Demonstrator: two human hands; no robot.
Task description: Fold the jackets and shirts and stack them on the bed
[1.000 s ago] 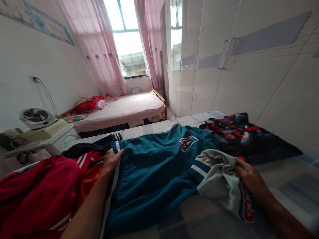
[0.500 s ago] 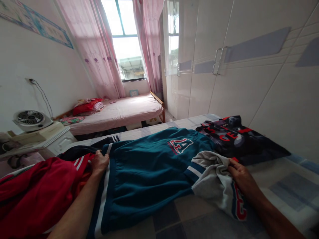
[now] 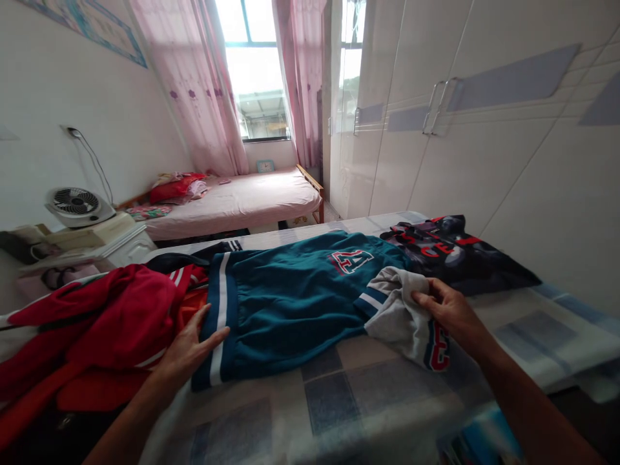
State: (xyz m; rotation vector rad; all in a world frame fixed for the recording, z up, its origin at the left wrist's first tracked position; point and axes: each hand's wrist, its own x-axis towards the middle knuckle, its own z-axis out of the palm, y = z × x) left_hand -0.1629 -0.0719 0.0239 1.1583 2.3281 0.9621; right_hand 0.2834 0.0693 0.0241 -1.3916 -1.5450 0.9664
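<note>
A teal jacket (image 3: 290,303) with a red and white letter patch lies spread flat across the checked bed cover (image 3: 334,394). Its grey sleeve (image 3: 404,316), marked with a red number, is bunched in my right hand (image 3: 448,310), which grips the cuff end. My left hand (image 3: 191,345) rests flat, fingers apart, on the jacket's white-striped hem near the front edge of the bed. A red garment pile (image 3: 97,323) lies just left of that hand.
A black and red printed garment (image 3: 455,255) lies at the back right of the bed. White wardrobe doors (image 3: 484,148) stand along the right. A small fan (image 3: 77,205) sits on a side unit at left. A second bed (image 3: 242,203) lies under the window.
My left hand slid down the jacket's hem toward me and opened flat. My right hand drew the grey sleeve inward. The view pulled back, showing more of the bed's front.
</note>
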